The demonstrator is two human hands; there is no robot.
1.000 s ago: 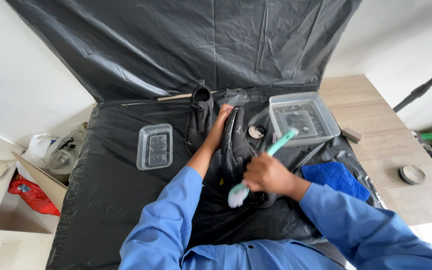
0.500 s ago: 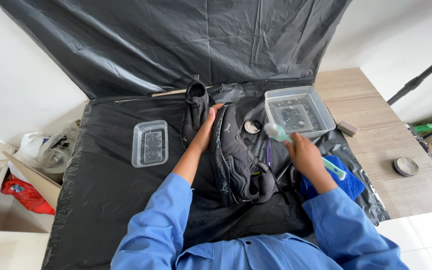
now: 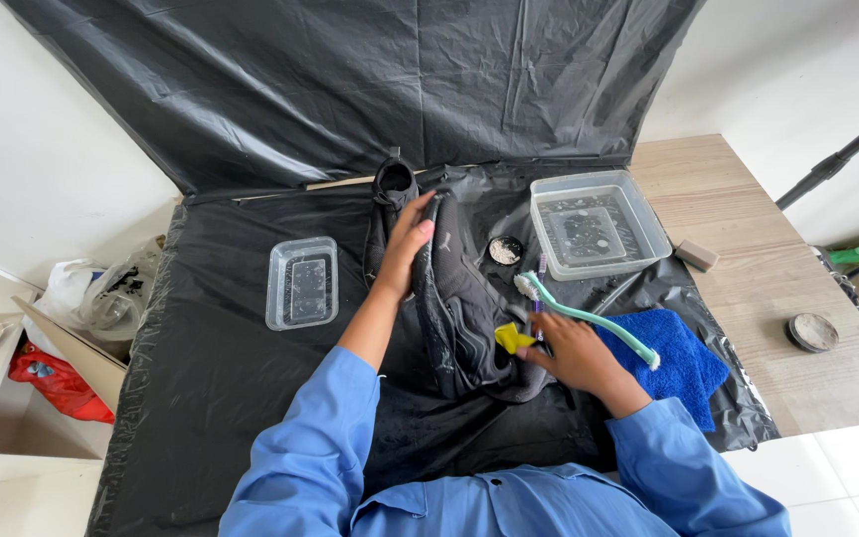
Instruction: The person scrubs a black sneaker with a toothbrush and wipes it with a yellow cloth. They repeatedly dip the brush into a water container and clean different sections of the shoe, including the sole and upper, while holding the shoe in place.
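Black sneaker (image 3: 454, 293): dark upper, lying lengthwise on the black sheet-covered table, one end toward the wall, the other toward the person. Surface shows pale flecks, seemingly wet or soapy. Held down near its far end by the left hand (image 3: 408, 247), palm flat, fingers spread over the upper.

Mint-green brush (image 3: 589, 318): long slim handle, pale bristle head at each end. Lies aslant across the right hand (image 3: 574, 353), one head near the sneaker's side, the other over a blue towel.

Small yellow piece (image 3: 513, 338): bright, angular, at the right hand's fingertips, against the sneaker's side; kind cannot be told.
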